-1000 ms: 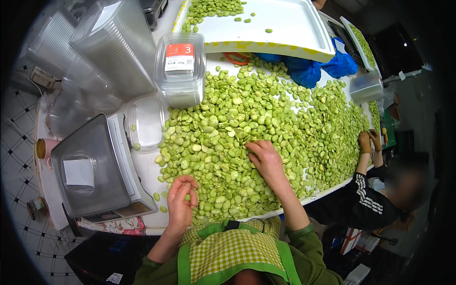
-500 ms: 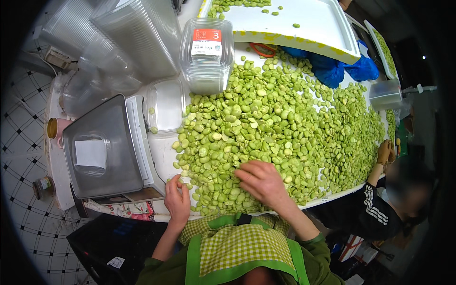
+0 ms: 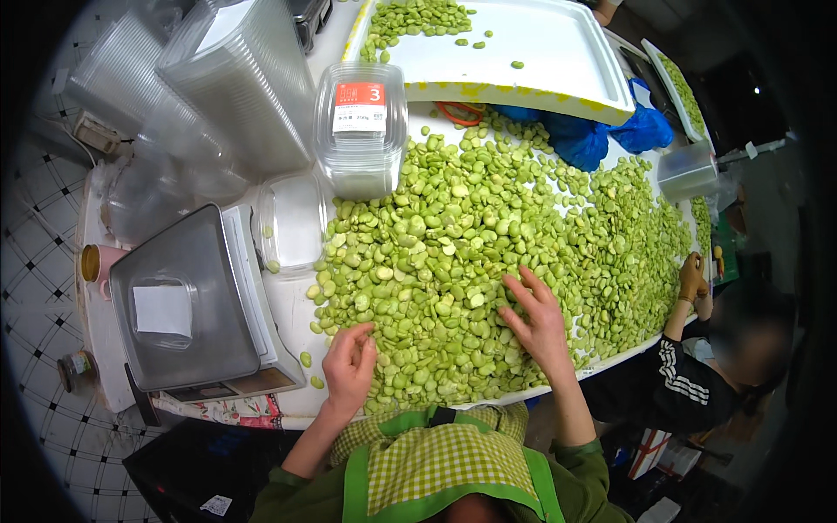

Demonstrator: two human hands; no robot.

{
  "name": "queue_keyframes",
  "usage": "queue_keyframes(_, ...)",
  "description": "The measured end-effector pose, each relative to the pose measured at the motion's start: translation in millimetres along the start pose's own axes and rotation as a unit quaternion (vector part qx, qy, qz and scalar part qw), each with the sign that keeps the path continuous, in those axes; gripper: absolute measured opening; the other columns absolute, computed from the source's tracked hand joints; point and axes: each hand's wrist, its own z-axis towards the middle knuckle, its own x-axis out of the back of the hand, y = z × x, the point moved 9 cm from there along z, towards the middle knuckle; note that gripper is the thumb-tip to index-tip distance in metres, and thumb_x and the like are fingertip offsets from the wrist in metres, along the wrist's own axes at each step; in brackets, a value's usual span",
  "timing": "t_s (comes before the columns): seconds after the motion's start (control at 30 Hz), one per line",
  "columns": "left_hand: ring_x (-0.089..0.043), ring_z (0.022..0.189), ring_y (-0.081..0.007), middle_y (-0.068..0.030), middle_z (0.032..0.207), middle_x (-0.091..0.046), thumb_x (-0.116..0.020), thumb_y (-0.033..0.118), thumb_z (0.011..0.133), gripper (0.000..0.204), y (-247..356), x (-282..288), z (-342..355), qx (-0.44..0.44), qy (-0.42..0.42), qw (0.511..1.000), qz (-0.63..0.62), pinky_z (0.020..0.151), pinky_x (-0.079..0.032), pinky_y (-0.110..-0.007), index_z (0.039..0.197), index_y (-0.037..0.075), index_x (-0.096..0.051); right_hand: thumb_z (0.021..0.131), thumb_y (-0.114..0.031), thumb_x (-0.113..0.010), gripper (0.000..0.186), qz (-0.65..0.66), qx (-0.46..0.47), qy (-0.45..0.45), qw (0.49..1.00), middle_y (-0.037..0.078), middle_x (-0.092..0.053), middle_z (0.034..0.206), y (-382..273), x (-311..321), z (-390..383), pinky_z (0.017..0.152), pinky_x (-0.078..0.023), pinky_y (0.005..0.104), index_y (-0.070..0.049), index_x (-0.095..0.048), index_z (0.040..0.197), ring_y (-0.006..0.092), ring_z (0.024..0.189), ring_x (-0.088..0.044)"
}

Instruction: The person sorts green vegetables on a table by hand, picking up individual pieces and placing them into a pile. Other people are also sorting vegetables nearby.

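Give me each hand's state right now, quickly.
Left hand: fingers curled; whether it holds anything cannot be told.
Right hand: open, fingers spread over the green beans.

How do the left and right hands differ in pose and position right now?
The left hand has its fingers curled in near the thumb; the right hand has its fingers spread.
The left hand is at the left edge of the green bean pile; the right hand is farther in over it.
Both are bare. Whether the left holds a bean is unclear.

White table (image 3: 296, 314), green beans (image 3: 488, 244), scale (image 3: 216, 318), clear tubs (image 3: 362, 161)
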Motion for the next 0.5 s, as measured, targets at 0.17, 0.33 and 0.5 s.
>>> queue_keyframes(0.17, -0.045, 0.059, -0.0044, -0.004, 0.086, -0.057, -0.057, 0.003, 0.089, 0.019, 7.2, -1.0, 31.5, 0.019, 0.021, 0.997, -0.074, 0.051, -0.037, -0.021, 0.107, 0.0, -0.062, 0.089, -0.021, -0.062, 0.039, 0.06, -0.007, 0.057, 0.997, 0.016, -0.052, 0.132, 16.9, 4.3, 62.4, 0.101, -0.039, 0.0412, -0.013, -0.058, 0.127, 0.033, 0.121, -0.048)
queue_keyframes(0.33, -0.053, 0.07, -0.0067, -0.0057, 0.091, -0.058, -0.054, 0.006, 0.092, 0.021, 11.1, -14.0, 52.5, 0.004, 0.006, 0.996, -0.085, 0.057, -0.043, -0.02, 0.111, -0.001, -0.061, 0.091, -0.045, -0.053, 0.051, -0.083, 0.01, -0.039, 0.996, 0.012, -0.039, 0.145, 4.4, -45.7, 108.5, 0.112, -0.022, 0.0499, -0.027, -0.047, 0.139, 0.0302, 0.137, -0.03)
queue_keyframes(0.5, -0.052, 0.069, -0.0045, -0.0024, 0.09, -0.057, -0.053, 0.005, 0.092, 0.024, 1.1, -23.5, 49.0, 0.065, -0.032, 0.991, -0.112, 0.058, -0.042, -0.019, 0.114, -0.001, -0.06, 0.086, -0.043, -0.058, 0.052, -0.033, 0.113, -0.14, 0.983, 0.009, -0.05, 0.133, -44.0, -61.8, 62.2, 0.099, -0.037, 0.0503, -0.024, -0.05, 0.134, 0.0317, 0.127, -0.039)
